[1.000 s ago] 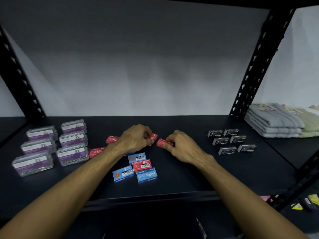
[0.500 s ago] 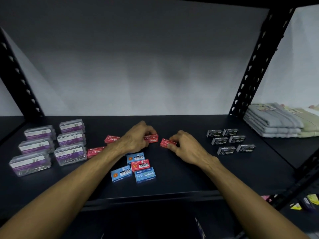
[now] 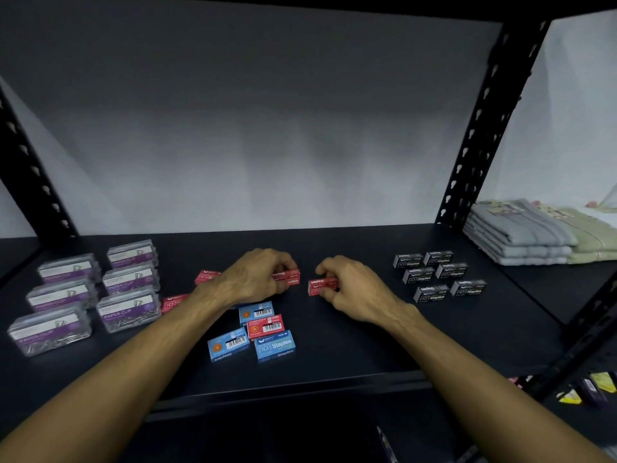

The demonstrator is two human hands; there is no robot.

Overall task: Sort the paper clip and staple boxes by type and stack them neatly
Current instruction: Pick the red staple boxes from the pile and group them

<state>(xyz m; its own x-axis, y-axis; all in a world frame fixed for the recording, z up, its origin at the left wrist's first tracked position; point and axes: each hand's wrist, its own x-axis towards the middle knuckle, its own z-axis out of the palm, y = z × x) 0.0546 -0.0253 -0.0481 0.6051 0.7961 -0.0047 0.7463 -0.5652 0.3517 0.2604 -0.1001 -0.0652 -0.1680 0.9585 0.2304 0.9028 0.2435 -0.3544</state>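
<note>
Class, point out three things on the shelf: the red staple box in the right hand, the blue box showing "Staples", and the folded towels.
Red staple box (image 3: 322,285), head view: its front face.
Blue box (image 3: 275,345), head view: its printed top.
Folded towels (image 3: 521,235), head view: top of the grey stack.

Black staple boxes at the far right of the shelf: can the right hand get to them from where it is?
Probably yes. The right hand grips a red staple box, and only bare dark shelf lies between it and the black staple boxes. It would need to let go first.
</note>
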